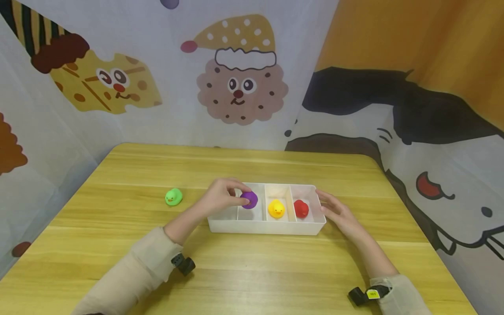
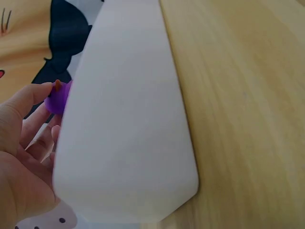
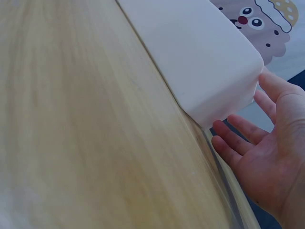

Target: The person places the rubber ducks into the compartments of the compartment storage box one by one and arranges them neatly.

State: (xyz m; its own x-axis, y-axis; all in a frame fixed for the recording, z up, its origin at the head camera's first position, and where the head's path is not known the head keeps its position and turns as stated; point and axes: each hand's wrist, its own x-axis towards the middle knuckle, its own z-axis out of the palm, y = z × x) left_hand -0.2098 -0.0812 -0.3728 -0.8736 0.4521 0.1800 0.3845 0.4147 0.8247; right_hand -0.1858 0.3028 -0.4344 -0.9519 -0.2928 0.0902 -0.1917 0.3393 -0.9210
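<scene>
My left hand (image 1: 223, 195) pinches a purple rubber duck (image 1: 250, 200) between thumb and fingers, over the second compartment from the left of a white divided box (image 1: 260, 227). In the left wrist view the purple duck (image 2: 58, 99) shows its orange beak, partly hidden behind the box wall. A yellow duck (image 1: 277, 209) sits in the third compartment and a red duck (image 1: 301, 209) in the right one. At the box's right end, my right hand (image 1: 339, 214) rests its straight, spread fingertips against the wall, also seen in the right wrist view.
A green rubber duck (image 1: 173, 197) stands on the wooden table (image 1: 244, 267) to the left of the box, beyond my left forearm. Behind the table hangs a curtain (image 1: 157, 127) printed with cartoon figures. Each wrist wears a small black camera.
</scene>
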